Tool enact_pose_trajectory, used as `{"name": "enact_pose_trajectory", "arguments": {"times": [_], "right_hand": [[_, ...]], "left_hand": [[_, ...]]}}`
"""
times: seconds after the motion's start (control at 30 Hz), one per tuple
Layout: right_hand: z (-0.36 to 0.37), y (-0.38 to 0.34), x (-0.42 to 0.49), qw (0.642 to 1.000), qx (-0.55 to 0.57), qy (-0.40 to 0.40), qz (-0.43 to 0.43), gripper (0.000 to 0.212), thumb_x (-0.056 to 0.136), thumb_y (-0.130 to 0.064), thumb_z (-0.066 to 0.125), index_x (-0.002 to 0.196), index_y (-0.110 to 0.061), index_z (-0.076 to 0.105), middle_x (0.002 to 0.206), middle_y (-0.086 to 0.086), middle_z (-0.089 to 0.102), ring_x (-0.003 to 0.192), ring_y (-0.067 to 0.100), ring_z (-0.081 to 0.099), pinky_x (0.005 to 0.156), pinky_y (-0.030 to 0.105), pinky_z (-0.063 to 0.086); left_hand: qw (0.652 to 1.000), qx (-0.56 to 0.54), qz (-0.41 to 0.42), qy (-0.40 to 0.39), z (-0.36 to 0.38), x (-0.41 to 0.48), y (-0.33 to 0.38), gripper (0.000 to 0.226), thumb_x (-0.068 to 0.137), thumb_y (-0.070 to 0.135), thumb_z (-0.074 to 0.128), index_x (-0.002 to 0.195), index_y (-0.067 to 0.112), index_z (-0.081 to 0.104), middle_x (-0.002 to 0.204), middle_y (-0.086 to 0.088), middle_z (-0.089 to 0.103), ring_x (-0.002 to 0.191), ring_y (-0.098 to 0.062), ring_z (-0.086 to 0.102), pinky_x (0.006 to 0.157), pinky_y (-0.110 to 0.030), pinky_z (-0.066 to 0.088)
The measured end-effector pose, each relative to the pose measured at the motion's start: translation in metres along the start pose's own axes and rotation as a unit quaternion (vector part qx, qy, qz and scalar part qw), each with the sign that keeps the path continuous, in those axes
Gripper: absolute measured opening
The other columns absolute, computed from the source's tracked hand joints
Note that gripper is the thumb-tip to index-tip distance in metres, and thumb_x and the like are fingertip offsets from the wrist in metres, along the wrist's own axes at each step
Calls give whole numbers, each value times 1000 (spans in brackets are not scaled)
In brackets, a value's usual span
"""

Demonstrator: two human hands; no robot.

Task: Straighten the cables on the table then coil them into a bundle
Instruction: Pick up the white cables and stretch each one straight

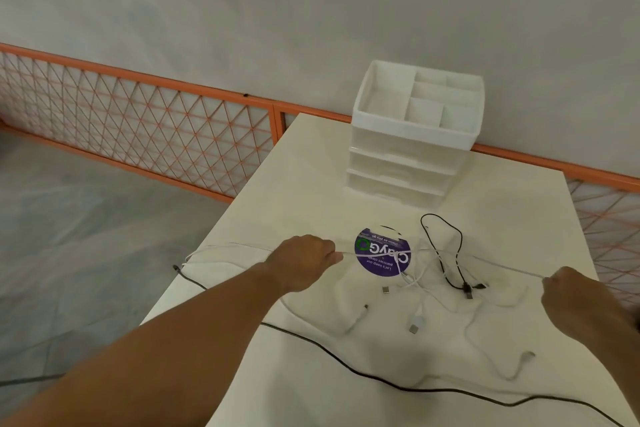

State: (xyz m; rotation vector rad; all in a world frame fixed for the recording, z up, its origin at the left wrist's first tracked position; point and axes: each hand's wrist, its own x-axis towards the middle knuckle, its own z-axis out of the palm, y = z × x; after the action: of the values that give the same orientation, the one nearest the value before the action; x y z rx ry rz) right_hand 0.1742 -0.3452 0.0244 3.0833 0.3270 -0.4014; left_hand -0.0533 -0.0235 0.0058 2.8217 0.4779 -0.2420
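Note:
A white cable [502, 265] is stretched taut between my two hands, a little above the cream table [311, 163]. My left hand [304, 262] pinches it left of a round purple sticker [382, 255]; my right hand [581, 298] pinches its other part near the table's right edge. Under the taut span lies a tangle of white cables [420, 288] with loose USB plugs. A short black cable [450, 253] loops beside the tangle. A long black cable [398, 386] runs across the near side of the table.
A white plastic drawer organiser [412, 135] with an open compartment top stands at the back of the table. An orange lattice fence [156, 128] lines the wall behind. The table's left edge drops to a grey floor, where one dark cable hangs over.

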Motion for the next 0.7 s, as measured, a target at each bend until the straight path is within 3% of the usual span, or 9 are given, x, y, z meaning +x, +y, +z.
{"name": "enact_pose_trajectory", "arguments": {"times": [0.13, 0.23, 0.4, 0.5, 0.57, 0.63, 0.7], "right_hand": [[18, 4, -8, 999, -17, -25, -19, 23, 92, -32, 32, 82, -17, 47, 93, 12, 59, 78, 29, 54, 65, 37, 45], [43, 22, -4, 998, -31, -53, -19, 19, 87, -26, 39, 81, -15, 53, 81, 8, 61, 76, 30, 61, 70, 43, 54], [56, 41, -23, 997, -31, -65, -17, 20, 88, -27, 45, 69, -23, 48, 82, 3, 63, 72, 23, 59, 60, 33, 48], [50, 45, -34, 997, 75, 13, -3, 22, 93, -23, 51, 71, -26, 53, 74, 1, 58, 69, 24, 53, 57, 31, 39], [46, 49, -33, 987, 152, 45, -14, 26, 93, -22, 54, 67, -24, 55, 72, 0, 61, 71, 26, 56, 61, 33, 43], [42, 50, -33, 955, 291, 53, -13, 21, 93, -25, 57, 72, -23, 60, 77, -2, 69, 73, 24, 65, 65, 33, 51], [34, 46, -39, 913, 404, 60, -20, 17, 94, -22, 58, 78, -26, 59, 82, -3, 71, 69, 15, 68, 62, 16, 48]], "left_hand": [[999, 4, 0, -53, 16, 2, 11, 39, 103, 40, 31, 104, 12, 58, 104, -9, 64, 86, -25, 56, 72, -32, 38], [996, 34, 6, -85, 32, -1, 13, 38, 103, 37, 29, 108, 13, 58, 110, -10, 62, 97, -27, 57, 76, -32, 38], [992, 22, 11, -123, 50, -6, 15, 38, 102, 37, 32, 106, 14, 61, 109, -8, 61, 100, -26, 56, 81, -33, 40], [990, 12, 13, -141, 59, -9, 18, 34, 101, 36, 35, 103, 16, 63, 109, -7, 62, 100, -26, 56, 83, -34, 41], [989, 13, 16, -147, 63, -11, 20, 33, 102, 34, 35, 106, 16, 63, 112, -6, 62, 103, -25, 55, 86, -34, 41], [990, 18, 21, -141, 66, -11, 21, 32, 101, 33, 36, 107, 17, 63, 114, -6, 61, 105, -26, 55, 88, -34, 41], [991, 11, 23, -132, 68, -11, 22, 32, 101, 33, 36, 107, 18, 64, 112, -6, 61, 104, -25, 55, 87, -34, 41]]}}
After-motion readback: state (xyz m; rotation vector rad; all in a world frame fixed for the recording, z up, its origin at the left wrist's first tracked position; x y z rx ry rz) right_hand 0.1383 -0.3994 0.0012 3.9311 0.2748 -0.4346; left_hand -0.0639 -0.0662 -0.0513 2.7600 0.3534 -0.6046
